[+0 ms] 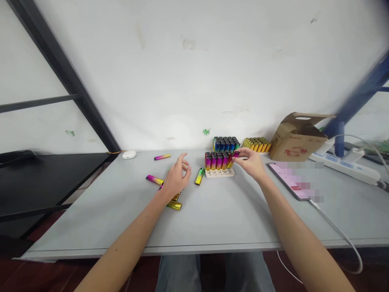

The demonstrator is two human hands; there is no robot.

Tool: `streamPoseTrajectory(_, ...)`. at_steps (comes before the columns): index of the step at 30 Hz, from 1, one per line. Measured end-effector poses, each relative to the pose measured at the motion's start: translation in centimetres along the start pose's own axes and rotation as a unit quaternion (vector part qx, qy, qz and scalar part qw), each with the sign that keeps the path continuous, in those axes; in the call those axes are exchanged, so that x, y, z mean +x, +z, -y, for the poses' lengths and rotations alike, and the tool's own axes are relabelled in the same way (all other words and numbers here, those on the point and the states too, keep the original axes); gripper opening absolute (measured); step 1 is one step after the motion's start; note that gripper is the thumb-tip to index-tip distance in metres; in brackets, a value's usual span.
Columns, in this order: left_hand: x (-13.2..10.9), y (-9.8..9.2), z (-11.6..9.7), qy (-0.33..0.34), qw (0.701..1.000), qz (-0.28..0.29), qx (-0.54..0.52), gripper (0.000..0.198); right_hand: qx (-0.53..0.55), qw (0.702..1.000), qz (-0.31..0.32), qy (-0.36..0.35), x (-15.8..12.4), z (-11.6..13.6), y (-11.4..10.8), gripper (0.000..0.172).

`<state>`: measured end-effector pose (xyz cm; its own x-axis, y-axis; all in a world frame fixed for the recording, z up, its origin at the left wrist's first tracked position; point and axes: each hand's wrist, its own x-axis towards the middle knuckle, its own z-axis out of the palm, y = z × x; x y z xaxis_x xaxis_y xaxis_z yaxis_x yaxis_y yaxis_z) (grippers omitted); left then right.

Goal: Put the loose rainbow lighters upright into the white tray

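My right hand [249,162] pinches a shiny purple-and-yellow tube [230,161], shaped like a lighter case, at the right end of a white holed rack [220,173]. Rows of similar upright purple tubes [216,162] with dark tops fill the rack's back part; several front holes are bare. Over a loose pile of shiny tubes [174,205] hovers my left hand [176,178], its fingers curved and apart. A speck of yellow shows near its fingertips, and I cannot make out whether it touches them. Between the hand and the rack lies a green-and-yellow tube [199,177].
Behind the rack stand blue-green tubes [225,144] and a yellow batch [257,144]. An open cardboard box [299,140], a power strip [346,166] and a phone on a cable [288,180] are at right. A white case [129,154] sits at back left.
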<state>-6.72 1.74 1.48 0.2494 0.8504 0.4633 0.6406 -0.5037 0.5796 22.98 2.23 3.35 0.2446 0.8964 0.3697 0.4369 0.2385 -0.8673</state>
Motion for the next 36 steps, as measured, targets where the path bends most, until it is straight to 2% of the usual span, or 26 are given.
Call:
streamPoseTrajectory(7, 0.2, 0.1, 1.2, -0.03, 0.999, -0.025, 0.018, 0.055, -0.118, 0.991, 0.02, -0.052, -0.2, -0.4, 0.2, 0.027)
streamPoseTrajectory(11, 0.5, -0.1, 1.9, -0.052, 0.996, -0.058, 0.054, 0.054, -0.147, 0.985, 0.024, -0.087, -0.3, -0.5, 0.3, 0.021)
streamPoseTrajectory(14, 0.8, -0.5, 2.3, -0.077, 0.989, -0.07, 0.107, 0.05, -0.149, 0.981, 0.02, -0.119, -0.4, -0.6, 0.3, 0.025)
streamPoseTrajectory(17, 1.2, -1.2, 2.9, -0.12, 0.975, -0.061, 0.177, 0.045, -0.143, 0.98, -0.001, -0.138, -0.4, -0.5, 0.4, 0.032)
streamPoseTrajectory(21, 1.7, -2.7, 4.5, -0.194, 0.95, -0.039, 0.241, 0.044, -0.143, 0.981, -0.016, -0.133, -0.4, -0.4, 0.6, 0.026)
streamPoseTrajectory(24, 2.1, -3.7, 6.1, -0.219, 0.944, -0.011, 0.246, 0.05, -0.153, 0.98, -0.016, -0.123, -0.5, -0.3, 1.0, 0.024)
streamPoseTrajectory(28, 2.6, -4.1, 7.9, -0.214, 0.954, 0.033, 0.207, 0.053, -0.184, 0.977, -0.036, -0.107, -0.9, -0.1, 1.6, 0.026)
streamPoseTrajectory(31, 2.8, -3.9, 8.4, -0.202, 0.955, 0.059, 0.211, 0.053, -0.189, 0.975, -0.042, -0.105, -1.2, 0.1, 1.9, 0.026)
streamPoseTrajectory(33, 2.7, -3.7, 8.4, -0.191, 0.954, 0.056, 0.224, 0.05, -0.189, 0.975, -0.042, -0.104, -1.3, 0.2, 2.0, 0.026)
streamPoseTrajectory(36, 2.6, -3.6, 8.3, -0.161, 0.958, 0.021, 0.236, 0.043, -0.191, 0.975, -0.044, -0.101, -1.4, 0.5, 2.0, 0.026)
